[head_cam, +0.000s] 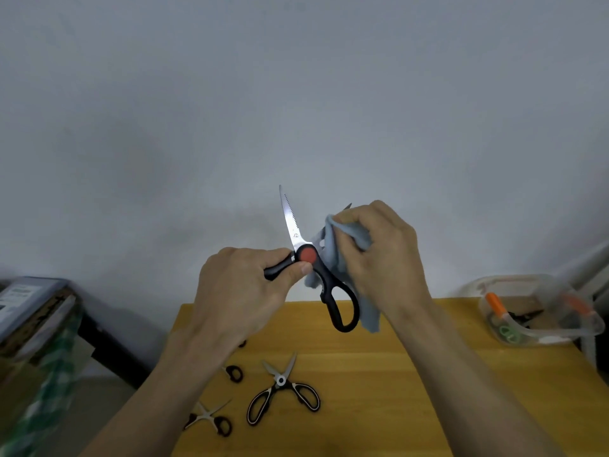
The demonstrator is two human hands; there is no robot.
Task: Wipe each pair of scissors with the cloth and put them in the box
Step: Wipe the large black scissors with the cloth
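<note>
My left hand [240, 291] grips one black handle of a large pair of kitchen scissors [306, 255] with a red pivot, held up above the table with its blades spread. One serrated blade points up. My right hand [379, 252] pinches a light blue cloth [333, 255] around the other blade, whose tip sticks out above the cloth. The free handle loop hangs down in front of the cloth. A clear plastic box [540, 331] at the table's far right holds several scissors with orange and green handles.
On the yellow wooden table [412, 374] lie black-and-silver scissors [283, 390] spread wide, a small pair [211, 420] near the left edge and another small handle [234, 373] beside my left forearm. Stacked items with a green checked cloth [36, 364] stand to the left.
</note>
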